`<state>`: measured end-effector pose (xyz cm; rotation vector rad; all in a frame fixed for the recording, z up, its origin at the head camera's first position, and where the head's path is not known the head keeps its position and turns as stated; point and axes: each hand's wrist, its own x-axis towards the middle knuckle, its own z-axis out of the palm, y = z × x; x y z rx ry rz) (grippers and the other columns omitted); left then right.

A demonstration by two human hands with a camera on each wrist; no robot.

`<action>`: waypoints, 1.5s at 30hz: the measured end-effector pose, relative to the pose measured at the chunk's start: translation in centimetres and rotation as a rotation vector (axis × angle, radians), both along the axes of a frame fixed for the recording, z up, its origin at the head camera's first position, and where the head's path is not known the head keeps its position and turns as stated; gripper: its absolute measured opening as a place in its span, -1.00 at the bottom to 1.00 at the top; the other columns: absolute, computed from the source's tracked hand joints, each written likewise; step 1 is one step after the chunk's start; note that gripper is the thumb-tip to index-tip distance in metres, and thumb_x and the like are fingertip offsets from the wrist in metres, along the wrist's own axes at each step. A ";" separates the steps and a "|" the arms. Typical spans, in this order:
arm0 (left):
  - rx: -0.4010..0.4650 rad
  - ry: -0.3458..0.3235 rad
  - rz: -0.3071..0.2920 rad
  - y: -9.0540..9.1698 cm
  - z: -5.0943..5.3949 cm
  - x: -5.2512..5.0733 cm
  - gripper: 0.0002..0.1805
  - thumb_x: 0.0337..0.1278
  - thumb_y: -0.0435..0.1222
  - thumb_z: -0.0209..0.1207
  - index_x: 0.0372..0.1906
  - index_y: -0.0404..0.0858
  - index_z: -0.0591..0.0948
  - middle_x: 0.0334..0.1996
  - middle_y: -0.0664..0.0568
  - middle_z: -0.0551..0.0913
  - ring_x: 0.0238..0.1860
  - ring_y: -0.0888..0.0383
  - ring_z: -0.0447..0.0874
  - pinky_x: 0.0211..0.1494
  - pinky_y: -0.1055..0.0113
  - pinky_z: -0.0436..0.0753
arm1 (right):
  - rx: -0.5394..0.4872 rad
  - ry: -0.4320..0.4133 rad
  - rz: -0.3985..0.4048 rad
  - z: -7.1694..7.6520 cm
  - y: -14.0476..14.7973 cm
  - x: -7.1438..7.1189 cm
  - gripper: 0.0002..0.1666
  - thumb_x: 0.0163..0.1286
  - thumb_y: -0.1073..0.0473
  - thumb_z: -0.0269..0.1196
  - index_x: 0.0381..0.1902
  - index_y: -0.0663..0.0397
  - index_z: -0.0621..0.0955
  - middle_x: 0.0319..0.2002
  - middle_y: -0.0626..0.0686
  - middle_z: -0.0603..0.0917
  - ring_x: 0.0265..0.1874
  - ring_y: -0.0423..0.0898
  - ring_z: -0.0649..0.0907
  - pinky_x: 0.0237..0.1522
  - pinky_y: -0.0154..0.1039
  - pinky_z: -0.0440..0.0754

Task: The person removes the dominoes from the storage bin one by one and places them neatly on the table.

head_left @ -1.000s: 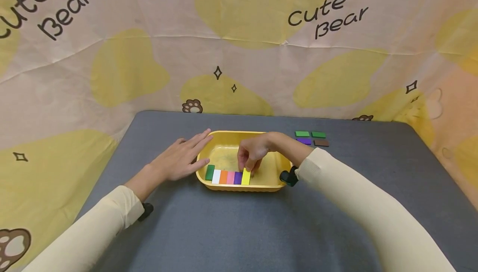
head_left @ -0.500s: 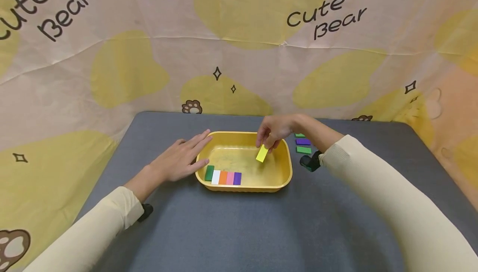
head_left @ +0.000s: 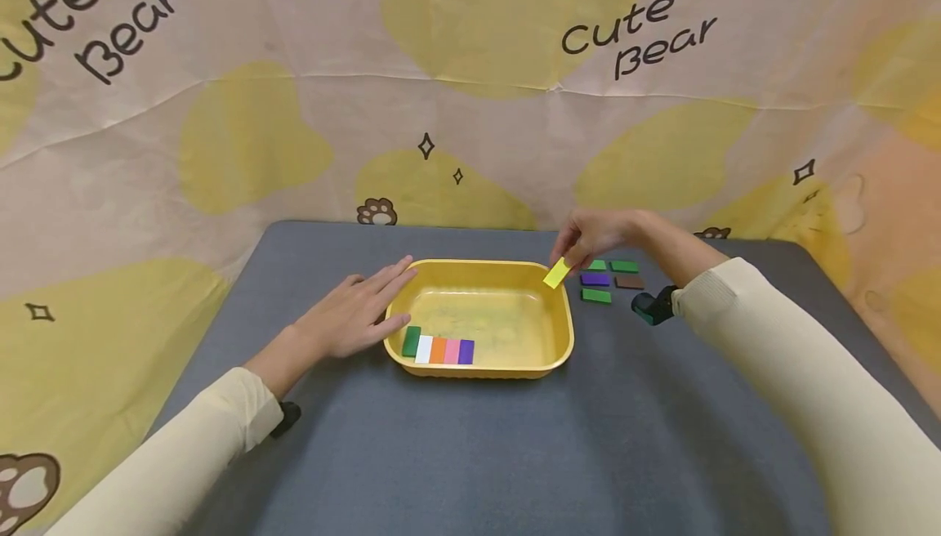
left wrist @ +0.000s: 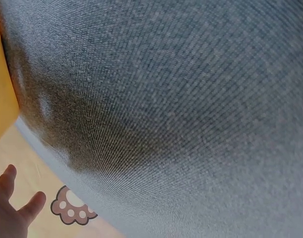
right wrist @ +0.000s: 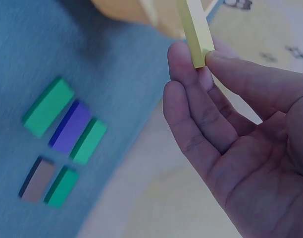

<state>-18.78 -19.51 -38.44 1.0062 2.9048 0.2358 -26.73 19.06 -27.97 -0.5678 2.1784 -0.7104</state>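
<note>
Between thumb and fingertips my right hand [head_left: 597, 235] pinches a yellow block [head_left: 557, 273], a thin flat bar, held over the right back corner of the yellow tray [head_left: 478, 371]. In the right wrist view the same yellow block [right wrist: 196, 32] sticks out past the fingertips. My left hand [head_left: 356, 311] rests at the tray's left rim with fingers straight. Inside the tray, along its front left, stands a row of blocks: dark green [head_left: 412, 341], white [head_left: 424, 349], orange [head_left: 438, 350], pink [head_left: 452, 351] and purple [head_left: 466, 352].
On the grey-blue table [head_left: 470, 454], right of the tray, lie a purple block [head_left: 595, 279], a brown block [head_left: 630, 282], a green block [head_left: 596, 297] and a darker green block [head_left: 625, 266]. Another green block [head_left: 598, 265] is partly behind my right hand. A patterned cloth [head_left: 470, 111] hangs behind.
My right hand has lifted the yellow block from beside the purple one and carried it right and back to the tray's far corner. The left hand has stayed in place.
</note>
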 end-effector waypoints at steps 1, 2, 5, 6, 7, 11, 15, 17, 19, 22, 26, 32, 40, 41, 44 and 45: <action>0.002 0.002 -0.002 0.0 0.0 0.0 -0.18 0.44 0.12 -0.05 0.61 -0.13 0.01 0.60 0.01 -0.06 0.51 0.02 0.16 0.35 -0.22 0.28 | 0.004 0.008 -0.011 0.0 0.4 -0.1 -0.77 0.39 0.45 0.20 -0.05 0.44 0.68 -0.19 0.21 0.75 -0.30 -0.07 0.74 -0.10 -0.17 0.70; 0.004 0.003 -0.004 0.0 0.0 0.0 -0.18 0.44 0.12 -0.05 0.61 -0.14 0.02 0.60 0.01 -0.06 0.51 0.01 0.17 0.34 -0.22 0.28 | 0.009 0.019 -0.024 0.0 0.9 -0.2 -0.77 0.39 0.44 0.21 -0.05 0.45 0.68 -0.20 0.20 0.76 -0.31 -0.08 0.74 -0.11 -0.16 0.70; 0.008 0.001 -0.004 0.0 0.0 0.0 -0.18 0.44 0.13 -0.05 0.61 -0.14 0.02 0.60 0.01 -0.05 0.50 0.01 0.18 0.35 -0.22 0.28 | 0.012 0.041 -0.058 -0.1 2.2 -0.4 -0.76 0.39 0.43 0.21 -0.05 0.47 0.67 -0.20 0.21 0.75 -0.30 -0.05 0.74 -0.13 -0.16 0.70; 0.007 0.000 -0.003 0.0 -0.1 0.0 -0.18 0.44 0.13 -0.05 0.61 -0.13 0.02 0.60 0.01 -0.05 0.50 0.01 0.18 0.35 -0.22 0.28 | 0.010 0.045 -0.072 -0.2 2.7 -0.5 -0.76 0.39 0.43 0.21 -0.04 0.48 0.66 -0.19 0.21 0.75 -0.29 -0.03 0.75 -0.14 -0.17 0.70; 0.007 0.000 -0.003 0.0 -0.1 0.0 -0.18 0.44 0.13 -0.05 0.61 -0.13 0.02 0.60 0.01 -0.05 0.50 0.01 0.18 0.35 -0.22 0.28 | 0.008 0.049 -0.086 -0.3 3.1 -0.5 -0.75 0.39 0.43 0.21 -0.03 0.49 0.65 -0.18 0.22 0.74 -0.28 -0.03 0.75 -0.15 -0.18 0.71; 0.004 0.001 -0.005 0.0 -0.1 -0.1 -0.19 0.44 0.13 -0.07 0.61 -0.13 0.01 0.60 0.00 -0.06 0.50 0.01 0.18 0.35 -0.23 0.28 | -0.004 0.062 -0.127 -0.8 4.7 -0.6 -0.73 0.39 0.44 0.20 -0.01 0.53 0.63 -0.16 0.25 0.73 -0.29 -0.05 0.75 -0.20 -0.23 0.71; -0.006 -0.008 -0.003 0.0 -0.1 -0.1 -0.19 0.45 0.12 -0.07 0.61 -0.12 -0.01 0.61 0.01 -0.08 0.51 0.02 0.16 0.36 -0.22 0.27 | -0.003 0.056 -0.159 -1.5 6.0 -0.5 -0.71 0.41 0.43 0.18 0.01 0.56 0.60 -0.12 0.29 0.72 -0.25 0.00 0.76 -0.14 -0.16 0.70; -0.008 -0.013 -0.001 0.0 0.0 -0.1 -0.18 0.45 0.12 -0.07 0.61 -0.11 -0.02 0.61 0.02 -0.09 0.52 0.02 0.15 0.36 -0.22 0.26 | 0.001 0.053 -0.178 -1.8 6.6 -0.3 -0.70 0.42 0.42 0.18 0.03 0.56 0.59 -0.10 0.29 0.71 -0.22 0.03 0.76 -0.12 -0.14 0.70; -0.006 -0.011 -0.001 0.0 0.0 -0.1 -0.18 0.44 0.13 -0.07 0.61 -0.11 -0.01 0.61 0.02 -0.08 0.52 0.02 0.15 0.36 -0.23 0.26 | 0.005 0.061 -0.183 -2.1 7.2 -0.2 -0.69 0.42 0.41 0.18 0.04 0.57 0.58 -0.10 0.29 0.71 -0.22 0.02 0.76 -0.11 -0.13 0.70; -0.001 -0.008 -0.001 -0.1 -0.1 0.0 -0.18 0.44 0.14 -0.07 0.61 -0.12 0.00 0.60 0.01 -0.07 0.51 0.00 0.16 0.35 -0.24 0.26 | -0.010 0.074 -0.190 -2.4 8.0 0.0 -0.69 0.42 0.41 0.20 0.03 0.57 0.59 -0.11 0.28 0.71 -0.23 0.00 0.75 -0.13 -0.14 0.70; -0.002 -0.004 -0.001 -0.1 -0.1 -0.1 -0.17 0.44 0.15 -0.08 0.61 -0.12 -0.01 0.60 0.00 -0.07 0.51 0.00 0.17 0.35 -0.25 0.26 | -0.031 0.100 -0.219 -3.0 9.1 0.6 -0.71 0.40 0.42 0.20 0.00 0.56 0.61 -0.12 0.28 0.71 -0.22 0.04 0.75 -0.09 -0.06 0.70; -0.009 -0.013 -0.002 -0.1 -0.2 -0.1 -0.18 0.44 0.15 -0.10 0.61 -0.12 -0.01 0.61 0.02 -0.08 0.51 0.01 0.17 0.35 -0.24 0.26 | -0.044 0.102 -0.268 -4.3 10.7 1.0 -0.74 0.38 0.46 0.20 -0.04 0.60 0.61 -0.16 0.29 0.71 -0.23 0.08 0.75 -0.11 -0.04 0.70; -0.009 -0.018 0.002 0.0 -0.1 0.0 -0.18 0.44 0.13 -0.08 0.61 -0.12 -0.01 0.61 0.01 -0.08 0.50 0.00 0.19 0.35 -0.26 0.26 | -0.028 0.107 -0.293 -5.6 12.5 1.3 -0.72 0.41 0.42 0.19 -0.02 0.59 0.59 -0.16 0.30 0.72 -0.22 0.08 0.75 -0.11 -0.05 0.70; -0.008 -0.018 0.003 0.0 -0.1 0.0 -0.18 0.44 0.13 -0.08 0.61 -0.12 -0.01 0.61 0.01 -0.08 0.50 -0.01 0.19 0.35 -0.26 0.26 | -0.026 0.108 -0.293 -5.7 12.6 1.3 -0.72 0.42 0.41 0.19 -0.02 0.59 0.59 -0.16 0.30 0.72 -0.22 0.07 0.75 -0.11 -0.06 0.70; -0.010 -0.018 0.002 0.0 0.0 -0.1 -0.18 0.44 0.13 -0.08 0.61 -0.13 -0.01 0.61 0.01 -0.07 0.50 -0.01 0.18 0.35 -0.25 0.26 | -0.031 0.090 -0.300 -6.2 12.9 1.4 -0.73 0.42 0.42 0.18 -0.03 0.58 0.60 -0.17 0.30 0.73 -0.22 0.06 0.75 -0.10 -0.06 0.70; -0.009 -0.018 0.002 0.0 0.0 -0.1 -0.18 0.44 0.13 -0.08 0.61 -0.12 -0.01 0.61 0.01 -0.08 0.50 -0.01 0.18 0.35 -0.26 0.26 | -0.033 0.082 -0.302 -6.3 12.9 1.4 -0.73 0.42 0.42 0.18 -0.03 0.58 0.60 -0.18 0.30 0.73 -0.22 0.06 0.75 -0.10 -0.06 0.70</action>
